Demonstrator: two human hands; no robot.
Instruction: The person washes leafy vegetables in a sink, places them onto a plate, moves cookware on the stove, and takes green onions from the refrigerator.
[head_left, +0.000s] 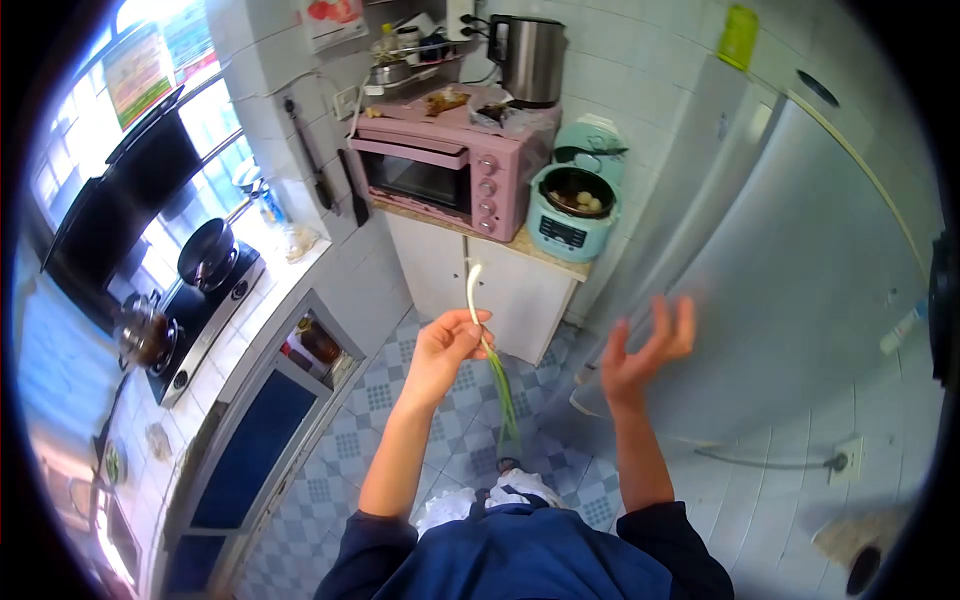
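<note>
My left hand [450, 345] pinches a green onion [503, 385] around its middle. The white bulb end points up above the fingers, and the green leaves hang down below them. To the right, my right hand [645, 360] is raised in front of the grey refrigerator [790, 290], fingers spread and slightly blurred by motion. It holds nothing. The two hands are apart, both held over the tiled floor [380, 430].
Ahead, a pink oven [440, 165] and a light-green cooker [572, 215] with its lid up stand on a low white cabinet [520, 300]. A metal kettle [532, 60] sits on the oven. At left are a gas stove [215, 310], a pan [207, 250] and a glass pot [143, 335].
</note>
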